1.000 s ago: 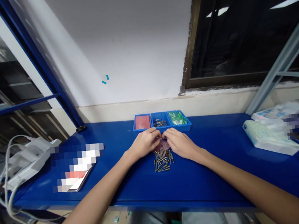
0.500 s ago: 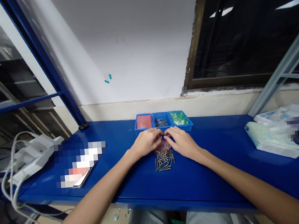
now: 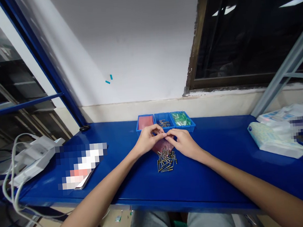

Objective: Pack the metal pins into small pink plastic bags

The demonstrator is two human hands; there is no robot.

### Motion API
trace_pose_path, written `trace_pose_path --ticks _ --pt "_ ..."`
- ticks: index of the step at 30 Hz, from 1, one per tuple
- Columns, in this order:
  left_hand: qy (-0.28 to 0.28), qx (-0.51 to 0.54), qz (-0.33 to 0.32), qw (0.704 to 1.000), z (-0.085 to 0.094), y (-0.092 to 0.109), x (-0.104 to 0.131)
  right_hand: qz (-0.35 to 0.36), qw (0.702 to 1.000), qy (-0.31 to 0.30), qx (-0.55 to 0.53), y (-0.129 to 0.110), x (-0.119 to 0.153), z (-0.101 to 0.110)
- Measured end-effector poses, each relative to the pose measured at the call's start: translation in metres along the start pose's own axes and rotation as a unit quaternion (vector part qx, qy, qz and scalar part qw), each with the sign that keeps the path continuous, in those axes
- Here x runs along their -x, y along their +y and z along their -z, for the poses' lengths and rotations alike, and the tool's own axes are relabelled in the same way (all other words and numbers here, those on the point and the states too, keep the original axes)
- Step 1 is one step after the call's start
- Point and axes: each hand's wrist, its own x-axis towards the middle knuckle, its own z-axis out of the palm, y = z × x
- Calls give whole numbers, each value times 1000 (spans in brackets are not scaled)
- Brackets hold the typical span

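The bag (image 3: pixel 162 147), pink and see-through, is on the tabletop (image 3: pixel 217 150) between the two hands, its near edge meeting the far side of a loose pile of rivets (image 3: pixel 167 162); whether any rivets are inside it, I cannot tell. Fingertips of both hands meet over its far part: the left hand (image 3: pixel 147 139) has its thumb straight against curled fingers, the right hand (image 3: pixel 184 141) its thumb and forefinger drawn together, and both grips seem to be pinching the bag's edge, though the exact hold is too small to make out. The step in hand looks like working that edge open; the next move seems to call for a steady pinch on each side and a gentle parting of the thin film. Against the frame half a second ago, the left hand has turned so its thumb reaches toward the right hand, the fingertips have closed up to each other, and more pink shows beneath; the rivets lie as they did. Just beyond the hands stand three blue boxes: the left box (image 3: pixel 138 130) with pink bags, the middle box (image 3: pixel 162 114) with more rivets, the right box (image 3: pixel 186 129) with green packets. Farther out, a phone (image 3: pixel 81 184) and a power strip (image 3: pixel 37 161) lie left, a tissue pack (image 3: pixel 276 141) right.
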Motion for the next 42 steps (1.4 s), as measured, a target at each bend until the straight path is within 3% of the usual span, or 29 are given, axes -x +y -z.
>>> trace_pose_path --ticks 5,9,17,25,34,42 --pt "26 -141 -88 986 0 5 4 4 999 1 39 4 1 -2" --pt "-6 -193 -117 974 0 3 5 7 998 3 61 5 1 -1" --pt "-54 -166 -111 978 0 0 7 10 999 13 52 4 -1 2" --pt "-26 -213 -125 969 -2 -1 7 -18 999 18 32 9 0 -4" --pt "3 -68 -59 996 -6 7 6 -63 995 -25 -77 5 -2 -1" --pt "36 -86 -41 995 -9 4 7 -76 989 -19 -124 9 -4 1"
